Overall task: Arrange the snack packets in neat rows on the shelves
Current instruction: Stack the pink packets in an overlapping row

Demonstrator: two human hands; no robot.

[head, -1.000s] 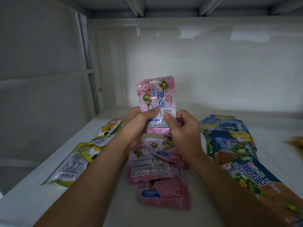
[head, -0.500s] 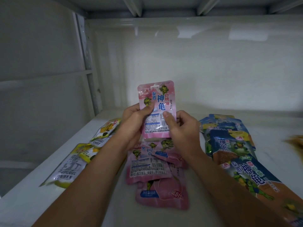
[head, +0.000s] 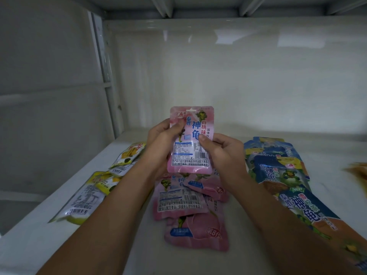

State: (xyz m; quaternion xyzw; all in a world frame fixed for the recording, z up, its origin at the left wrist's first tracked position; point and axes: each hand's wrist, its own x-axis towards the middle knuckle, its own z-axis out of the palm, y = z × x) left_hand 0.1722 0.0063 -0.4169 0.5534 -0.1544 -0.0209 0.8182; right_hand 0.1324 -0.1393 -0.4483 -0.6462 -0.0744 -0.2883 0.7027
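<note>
Thumbs (head: 179, 124) atop pink packet (head: 193, 147)

Left hand (head: 160, 143) and right hand (head: 222, 153) both pinch one upright pink packet (head: 191, 139) above a pink pile (head: 190, 203) on the white shelf (head: 248, 253), yellow packets (head: 95, 187) lying left, blue packets (head: 282, 171) right.

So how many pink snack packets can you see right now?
At least 5. One pink packet is held upright by the left hand and right hand. Four more lie overlapped on the shelf below. Others may be hidden underneath.
</note>
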